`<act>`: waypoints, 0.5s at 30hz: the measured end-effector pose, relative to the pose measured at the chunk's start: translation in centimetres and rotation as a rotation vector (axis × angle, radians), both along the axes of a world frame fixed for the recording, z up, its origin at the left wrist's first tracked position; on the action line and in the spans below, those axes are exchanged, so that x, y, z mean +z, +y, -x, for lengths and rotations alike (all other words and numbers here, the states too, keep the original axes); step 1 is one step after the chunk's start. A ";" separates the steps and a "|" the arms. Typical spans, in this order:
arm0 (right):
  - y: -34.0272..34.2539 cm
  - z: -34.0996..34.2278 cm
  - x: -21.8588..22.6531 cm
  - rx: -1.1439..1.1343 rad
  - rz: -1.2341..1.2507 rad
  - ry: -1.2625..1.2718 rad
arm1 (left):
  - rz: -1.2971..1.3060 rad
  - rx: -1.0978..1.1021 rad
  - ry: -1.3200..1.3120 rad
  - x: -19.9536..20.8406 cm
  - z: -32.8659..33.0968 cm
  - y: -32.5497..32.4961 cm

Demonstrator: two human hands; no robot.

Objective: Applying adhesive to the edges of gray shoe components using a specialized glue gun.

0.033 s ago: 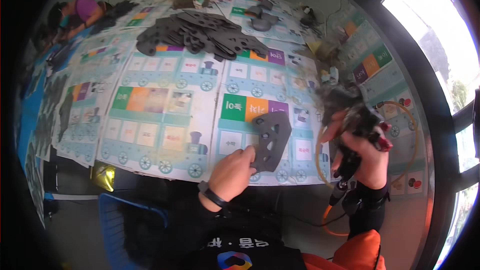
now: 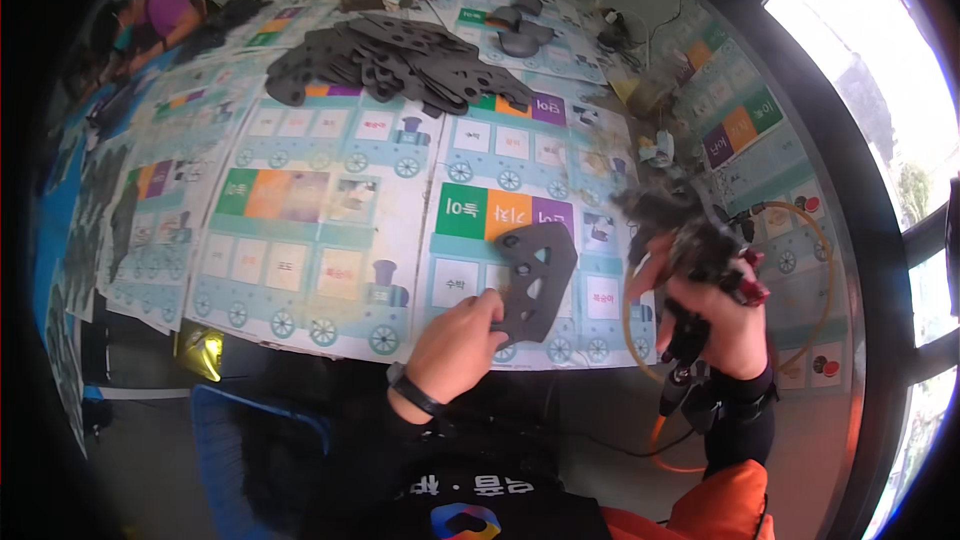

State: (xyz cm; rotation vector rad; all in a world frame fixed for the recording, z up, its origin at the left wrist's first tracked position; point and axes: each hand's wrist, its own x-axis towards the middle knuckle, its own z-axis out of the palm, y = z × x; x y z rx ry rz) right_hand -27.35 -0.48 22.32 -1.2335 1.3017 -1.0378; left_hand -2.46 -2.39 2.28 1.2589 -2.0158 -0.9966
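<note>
My left hand [image 2: 455,348] is closed on the lower left edge of a flat dark grey piece [image 2: 559,275] with several cut-out holes, near the table's front edge. Over to the right, my right hand [image 2: 718,318] wraps round a black hand-held air tool [image 2: 690,230], with red parts by the thumb side. Motion blurs the tool's front end, so its tip cannot be made out. A coupling at its lower end joins an orange hose [image 2: 657,440]. The tool is apart from the grey piece.
A heap of similar grey pieces [image 2: 390,65] lies farther back on the paper-covered table [image 2: 290,325]. Curved grey parts [image 2: 525,38] sit beyond. Another person [image 2: 165,15] bends at the far left. A blue chair [image 2: 235,420] stands front left; a yellow hose [image 2: 832,270] loops at right.
The view has shifted slightly. The air tool has moved a little to the left, toward the grey piece. My left hand keeps its hold on that piece.
</note>
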 end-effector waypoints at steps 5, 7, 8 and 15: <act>-0.3 0.2 -3.6 0.220 -0.458 0.067 | -0.238 0.265 0.290 -0.3 -2.0 0.6; 0.2 0.2 -5.3 0.264 -0.556 0.068 | -0.332 0.242 0.328 -0.9 -2.2 1.1; 0.5 0.1 -6.0 0.280 -0.592 0.073 | -0.435 0.226 0.344 -1.2 -2.2 1.4; 0.4 -0.5 -7.2 0.305 -0.694 0.133 | -0.100 0.232 0.185 -0.9 -2.2 2.9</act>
